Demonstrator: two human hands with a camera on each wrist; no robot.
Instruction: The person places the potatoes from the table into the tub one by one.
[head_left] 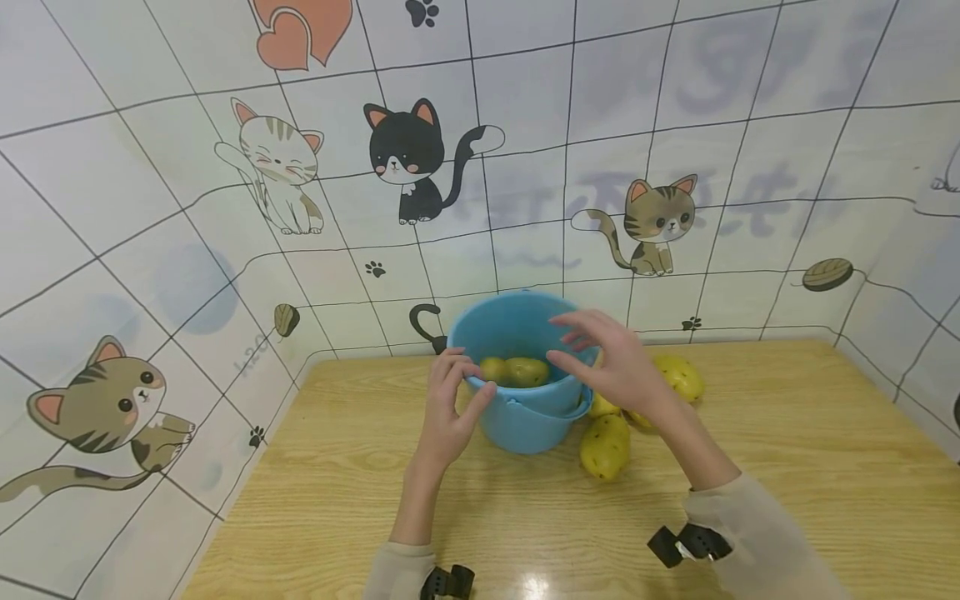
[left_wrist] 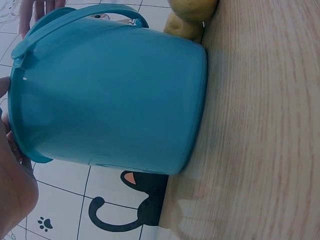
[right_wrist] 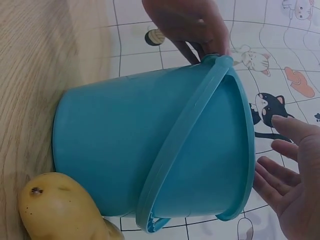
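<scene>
A blue plastic bucket [head_left: 525, 421] stands on the wooden table [head_left: 787, 467] near the back wall, its handle [right_wrist: 190, 125] folded down. Inside lie two yellow-green potatoes [head_left: 517, 372]. My left hand [head_left: 480, 382] pinches the bucket's left rim, fingers on top and thumb outside. Over the right side of the rim hovers my right hand [head_left: 573, 346], fingers spread and holding nothing. The left wrist view shows the bucket [left_wrist: 110, 95] side-on with my left palm [left_wrist: 15, 195] at the rim. My right hand [right_wrist: 285, 185] is seen open beside the bucket's mouth.
Three more potatoes lie on the table right of the bucket: one at the front [head_left: 606, 446], one behind my right wrist [head_left: 681, 377], one against the bucket [head_left: 600, 407]. Tiled walls with cat stickers [head_left: 408, 154] close the table at the back and left.
</scene>
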